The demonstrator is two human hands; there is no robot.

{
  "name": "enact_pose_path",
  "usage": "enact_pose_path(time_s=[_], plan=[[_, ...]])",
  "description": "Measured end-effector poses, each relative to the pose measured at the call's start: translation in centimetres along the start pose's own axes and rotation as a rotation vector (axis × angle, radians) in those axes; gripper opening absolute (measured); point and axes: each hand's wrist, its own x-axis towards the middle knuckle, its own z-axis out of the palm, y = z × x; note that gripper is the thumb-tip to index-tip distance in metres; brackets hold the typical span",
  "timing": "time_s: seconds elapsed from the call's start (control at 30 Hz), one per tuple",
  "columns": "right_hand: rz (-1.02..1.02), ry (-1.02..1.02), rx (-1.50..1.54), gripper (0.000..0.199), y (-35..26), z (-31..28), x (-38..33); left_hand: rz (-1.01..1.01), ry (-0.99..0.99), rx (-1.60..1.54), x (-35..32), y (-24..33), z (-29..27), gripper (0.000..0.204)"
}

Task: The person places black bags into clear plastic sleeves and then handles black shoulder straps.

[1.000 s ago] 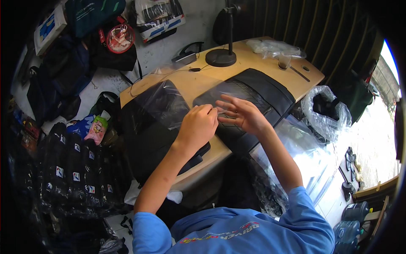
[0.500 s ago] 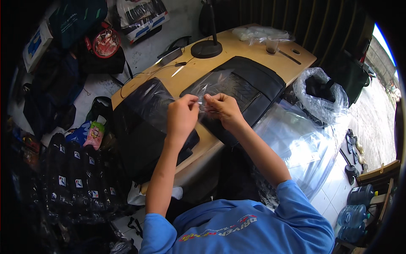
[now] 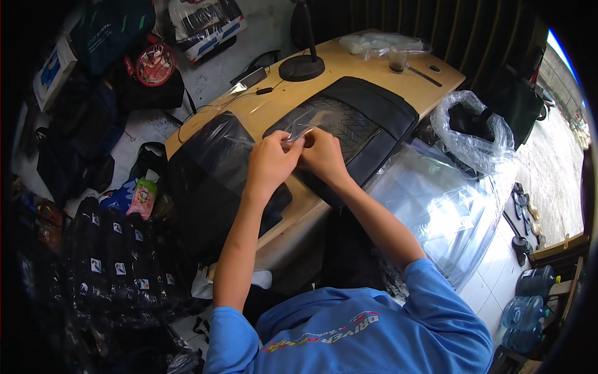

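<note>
My left hand (image 3: 273, 161) and my right hand (image 3: 325, 154) meet over the table, fingers closed in a pinch on a clear plastic bag (image 3: 303, 122). Its thin film rises crumpled beyond my fingertips; the exact grip is hidden by my knuckles. Beneath and beyond my right hand lies a black bag (image 3: 389, 118) with a patterned panel. Left of my left hand, another black bag (image 3: 215, 193) lies flat, its upper part under shiny clear plastic.
The wooden table (image 3: 283, 105) bears a black stand (image 3: 302, 68), a plastic cup (image 3: 397, 60) and crumpled plastic (image 3: 383, 45) at its far end. Clear plastic sheets (image 3: 430, 206) lie to the right. Wrapped black goods (image 3: 118, 255) stand at left, water jugs (image 3: 523, 313) at lower right.
My hands have drawn closer together, the right one turning inward with its knuckles up. The plastic between them is bunched at my fingertips. The black bags have not visibly moved.
</note>
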Motion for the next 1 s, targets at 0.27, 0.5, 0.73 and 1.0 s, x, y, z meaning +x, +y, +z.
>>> enact_pose_path(time_s=[0.27, 0.5, 0.73, 1.0], plan=[[0.102, -0.022, 0.247, 0.025, 2.0, 0.4, 1.0, 0.105, 0.111, 0.175, 0.3, -0.4, 0.4, 0.025], [0.086, -0.027, 0.161, 0.021, 1.2, -0.1, 0.5, -0.029, 0.115, -0.053, 1.4, -3.6, 0.3, 0.023], [-0.295, 0.055, -0.274, 0.030, 4.7, -0.7, 0.1, 0.080, 0.355, 0.634, 4.5, -1.6, -6.4, 0.020], [-0.095, 0.007, -0.298, 0.038, 2.6, -2.2, 0.1, 0.312, 0.438, 0.542, 4.9, -0.4, -8.1, 0.014]])
